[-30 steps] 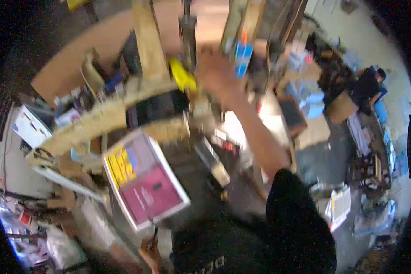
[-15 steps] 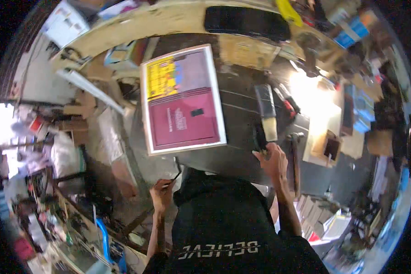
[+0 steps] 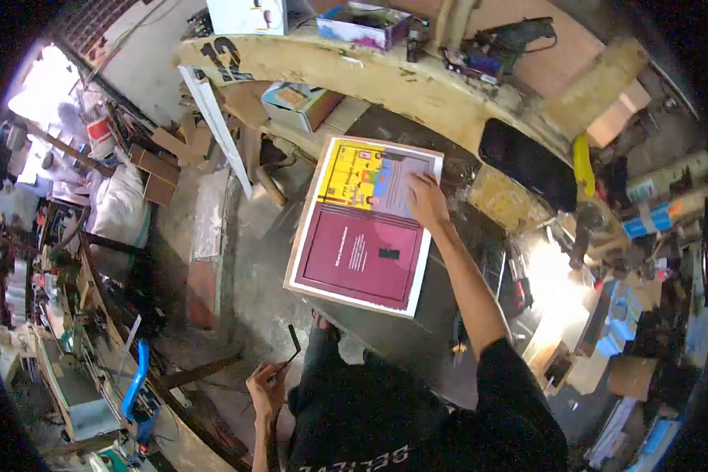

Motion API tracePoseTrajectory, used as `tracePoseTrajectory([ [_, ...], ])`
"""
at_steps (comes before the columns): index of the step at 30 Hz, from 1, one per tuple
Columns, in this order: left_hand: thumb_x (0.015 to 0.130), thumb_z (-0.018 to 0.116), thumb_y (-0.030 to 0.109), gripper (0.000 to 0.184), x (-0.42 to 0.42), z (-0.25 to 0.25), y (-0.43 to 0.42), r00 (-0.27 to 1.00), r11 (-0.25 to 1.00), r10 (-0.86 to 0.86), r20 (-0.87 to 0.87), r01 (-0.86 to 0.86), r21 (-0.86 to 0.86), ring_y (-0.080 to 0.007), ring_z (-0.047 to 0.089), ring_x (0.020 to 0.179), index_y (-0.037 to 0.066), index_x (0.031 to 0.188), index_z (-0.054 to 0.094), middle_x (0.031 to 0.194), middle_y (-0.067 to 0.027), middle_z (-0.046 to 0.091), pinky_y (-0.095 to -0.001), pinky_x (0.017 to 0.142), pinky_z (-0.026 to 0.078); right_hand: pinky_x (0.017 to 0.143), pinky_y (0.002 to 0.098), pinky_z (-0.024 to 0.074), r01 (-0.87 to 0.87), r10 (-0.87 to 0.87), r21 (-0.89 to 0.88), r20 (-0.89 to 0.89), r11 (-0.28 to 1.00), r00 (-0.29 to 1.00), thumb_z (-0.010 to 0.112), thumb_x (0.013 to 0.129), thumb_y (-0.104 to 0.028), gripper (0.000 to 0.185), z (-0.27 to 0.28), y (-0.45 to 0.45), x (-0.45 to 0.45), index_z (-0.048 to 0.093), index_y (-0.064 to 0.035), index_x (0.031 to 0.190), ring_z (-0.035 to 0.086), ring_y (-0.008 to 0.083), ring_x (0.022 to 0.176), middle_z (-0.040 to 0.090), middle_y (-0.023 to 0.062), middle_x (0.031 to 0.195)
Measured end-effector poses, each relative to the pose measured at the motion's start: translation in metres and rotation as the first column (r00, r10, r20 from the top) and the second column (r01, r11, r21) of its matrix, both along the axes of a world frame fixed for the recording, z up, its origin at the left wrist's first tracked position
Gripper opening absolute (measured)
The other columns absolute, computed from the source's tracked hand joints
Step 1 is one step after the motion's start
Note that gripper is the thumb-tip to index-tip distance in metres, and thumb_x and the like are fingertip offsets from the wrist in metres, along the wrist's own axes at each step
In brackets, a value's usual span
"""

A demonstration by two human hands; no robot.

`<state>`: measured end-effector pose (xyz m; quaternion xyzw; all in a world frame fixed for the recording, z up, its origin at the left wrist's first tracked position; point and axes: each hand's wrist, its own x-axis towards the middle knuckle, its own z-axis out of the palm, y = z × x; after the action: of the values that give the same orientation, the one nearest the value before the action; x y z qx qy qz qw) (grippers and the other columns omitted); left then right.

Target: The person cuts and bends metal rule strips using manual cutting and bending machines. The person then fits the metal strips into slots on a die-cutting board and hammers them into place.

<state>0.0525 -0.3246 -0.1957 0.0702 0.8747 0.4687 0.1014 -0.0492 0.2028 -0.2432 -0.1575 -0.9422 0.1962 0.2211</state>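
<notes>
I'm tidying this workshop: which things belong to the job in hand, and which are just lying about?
Likely the job: printed panel, under the right hand; thin dark tool, in the left hand.
Likely lying about: long black item; blue tool; white sack.

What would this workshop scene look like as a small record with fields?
Main item: rectangular maroon, yellow and grey printed panel with white border
Under it: dark, flat tabletop
Left hand: holds a thin, black, bent tool
Right hand: at the panel's grey part; contact unclear
Beyond: long yellowish beam marked 12
Left side: bright blue curved handle
</notes>
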Motion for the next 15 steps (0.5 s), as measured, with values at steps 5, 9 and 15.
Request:
tracePoseTrajectory([
  [5, 0.081, 0.069, -0.004, 0.010, -0.005, 0.000, 0.029, 1.000, 0.999, 0.031, -0.001, -0.031, 0.027, -0.0286, 0.070, 0.079, 0.001, 0.089, 0.073, 0.086, -0.0150, 0.070, -0.0334, 0.072, 0.054, 0.106, 0.0511, 0.0352, 0.053, -0.092, 0.363, 0.090, 0.930, 0.992, 0.053, 0.090, -0.018, 0.045, -0.038, 0.009, -0.066, 0.053, 0.0026, 0.129, 0.042, 0.0399, 0.127, 0.050, 0.0182, 0.133],
  [9, 0.079, 0.067, -0.004, 0.024, -0.013, 0.002, 0.083, 0.984, 0.985, -0.170, 0.044, 0.172, -0.032, -0.0289, 0.069, 0.081, 0.006, 0.100, 0.074, 0.093, -0.0116, 0.070, -0.0366, 0.071, 0.054, 0.094, 0.0487, 0.0441, -0.003, 0.014, 0.449, -0.021, 0.893, 1.000, 0.061, 0.088, -0.020, 0.033, -0.035, 0.005, -0.056, 0.062, -0.0021, 0.116, 0.052, 0.0375, 0.111, 0.056, 0.0177, 0.116],
  [15, 0.071, 0.068, -0.005, 0.037, -0.022, -0.029, 0.166, 0.762, 0.812, -0.581, -0.286, 0.568, -0.136, -0.0223, 0.067, 0.090, 0.010, 0.104, 0.075, 0.095, -0.0051, 0.068, -0.0354, 0.069, 0.056, 0.088, 0.0449, 0.0486, 0.074, -0.067, 0.063, -0.111, 0.995, 0.992, 0.078, 0.078, -0.025, 0.025, -0.041, 0.020, -0.068, 0.072, -0.0025, 0.086, 0.064, 0.0354, 0.091, 0.066, 0.0192, 0.090],
])
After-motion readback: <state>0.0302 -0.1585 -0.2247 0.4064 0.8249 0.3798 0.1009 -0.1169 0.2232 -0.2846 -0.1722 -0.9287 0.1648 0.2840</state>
